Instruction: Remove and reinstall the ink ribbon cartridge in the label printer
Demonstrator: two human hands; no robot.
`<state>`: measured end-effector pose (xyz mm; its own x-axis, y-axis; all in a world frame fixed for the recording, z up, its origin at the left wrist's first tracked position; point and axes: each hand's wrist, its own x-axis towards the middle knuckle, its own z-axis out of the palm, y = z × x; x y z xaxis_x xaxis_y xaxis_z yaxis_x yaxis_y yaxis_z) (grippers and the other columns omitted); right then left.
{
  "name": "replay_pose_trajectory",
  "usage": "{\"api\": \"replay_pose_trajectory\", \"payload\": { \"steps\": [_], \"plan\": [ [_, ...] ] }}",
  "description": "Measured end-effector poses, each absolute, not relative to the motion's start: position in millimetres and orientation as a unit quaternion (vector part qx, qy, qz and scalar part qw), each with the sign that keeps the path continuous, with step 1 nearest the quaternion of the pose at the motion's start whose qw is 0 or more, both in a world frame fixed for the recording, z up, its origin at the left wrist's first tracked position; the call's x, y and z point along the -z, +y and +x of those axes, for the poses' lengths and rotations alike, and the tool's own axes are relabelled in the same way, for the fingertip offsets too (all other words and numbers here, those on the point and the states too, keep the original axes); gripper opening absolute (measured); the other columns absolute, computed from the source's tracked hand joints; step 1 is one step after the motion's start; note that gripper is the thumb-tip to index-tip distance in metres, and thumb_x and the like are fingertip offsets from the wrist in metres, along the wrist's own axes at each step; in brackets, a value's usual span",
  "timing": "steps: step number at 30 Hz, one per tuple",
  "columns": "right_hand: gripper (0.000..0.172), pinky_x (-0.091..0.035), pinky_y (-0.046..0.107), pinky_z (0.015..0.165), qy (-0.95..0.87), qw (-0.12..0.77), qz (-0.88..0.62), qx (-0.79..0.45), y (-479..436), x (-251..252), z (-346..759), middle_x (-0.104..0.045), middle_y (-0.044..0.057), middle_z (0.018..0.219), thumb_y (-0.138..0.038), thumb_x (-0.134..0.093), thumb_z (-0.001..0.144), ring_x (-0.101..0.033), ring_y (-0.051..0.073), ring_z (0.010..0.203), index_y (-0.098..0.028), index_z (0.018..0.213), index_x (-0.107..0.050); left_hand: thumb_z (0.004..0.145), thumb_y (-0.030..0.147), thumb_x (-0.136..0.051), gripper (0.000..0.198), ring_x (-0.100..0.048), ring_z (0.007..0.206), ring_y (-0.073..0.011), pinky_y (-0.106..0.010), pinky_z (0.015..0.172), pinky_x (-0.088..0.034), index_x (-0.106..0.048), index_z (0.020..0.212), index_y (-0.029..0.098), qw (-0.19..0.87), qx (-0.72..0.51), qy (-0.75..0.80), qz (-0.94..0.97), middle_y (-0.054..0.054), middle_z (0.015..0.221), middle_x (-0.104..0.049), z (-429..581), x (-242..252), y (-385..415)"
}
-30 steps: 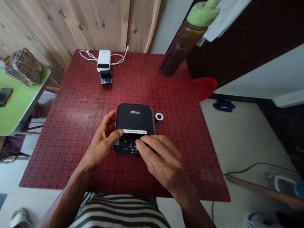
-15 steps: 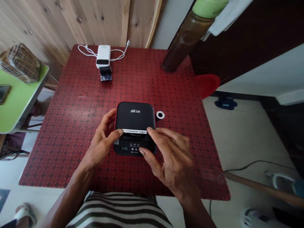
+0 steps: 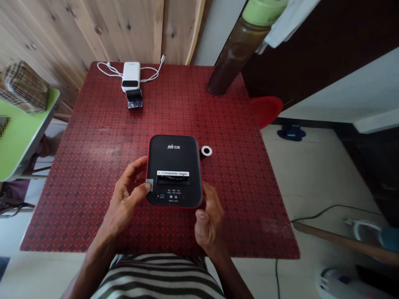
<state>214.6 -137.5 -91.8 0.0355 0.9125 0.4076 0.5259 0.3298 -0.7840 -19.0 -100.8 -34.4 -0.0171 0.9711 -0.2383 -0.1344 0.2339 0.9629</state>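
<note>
A black box-shaped printer [image 3: 173, 162] with a red underside lies on the red patterned table [image 3: 93, 166], a white warning strip above its paper slot. My left hand [image 3: 127, 197] grips its left side, thumb on a small grey tab at the edge. My right hand [image 3: 208, 218] holds the near right corner, fingers curled under the body. A small white ring [image 3: 206, 151] lies on the table just right of the printer.
At the table's far side lie a white power bank [image 3: 130, 77] with a white cable [image 3: 107, 68] and a small black clip-like item [image 3: 134, 99]. A tall brown bottle [image 3: 232, 54] with a green cap stands far right. A green side table [image 3: 21, 133] stands to the left.
My right hand has left the printer's top panel and slot and now grips the near right corner. My left thumb slid from the white strip down to the left edge.
</note>
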Motion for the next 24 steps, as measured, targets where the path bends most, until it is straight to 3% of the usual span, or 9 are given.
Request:
{"api": "replay_pose_trajectory", "payload": {
  "steps": [6,14,24],
  "plan": [
    [0.071,-0.065,0.051,0.094,-0.659,0.462,-0.538,-0.250,-132.2,97.5,208.7,-0.072,0.014,0.129,-0.076,-0.030,0.118,-0.074,0.032,0.112,-0.026,0.159,-0.061,0.102,0.045,-0.083,0.053,-0.063,0.155,-0.0349,-0.047,0.124,-0.054,-0.073,0.153,0.035,0.561,-0.476,0.535,0.416,-0.006,0.165,-0.070,-16.6,33.1,-98.9],
    [0.071,-0.065,0.051,0.091,-0.657,0.456,-0.552,-0.236,-133.5,95.9,207.9,-0.073,0.014,0.126,-0.075,-0.030,0.118,-0.075,0.033,0.108,-0.025,0.157,-0.062,0.100,0.040,-0.082,0.054,-0.060,0.157,-0.0355,-0.051,0.132,-0.047,-0.072,0.153,0.032,0.580,-0.485,0.546,0.360,-0.006,0.164,-0.070,-6.6,24.6,-100.1],
    [0.069,-0.066,0.050,0.091,-0.659,0.460,-0.545,-0.237,-133.4,93.4,209.0,-0.074,0.015,0.129,-0.071,-0.033,0.119,-0.076,0.033,0.111,-0.025,0.161,-0.061,0.102,0.035,-0.076,0.051,-0.067,0.151,-0.0334,-0.048,0.123,-0.056,-0.071,0.153,0.033,0.561,-0.503,0.547,0.364,-0.006,0.162,-0.072,-0.6,30.6,-102.4]
  ]
}}
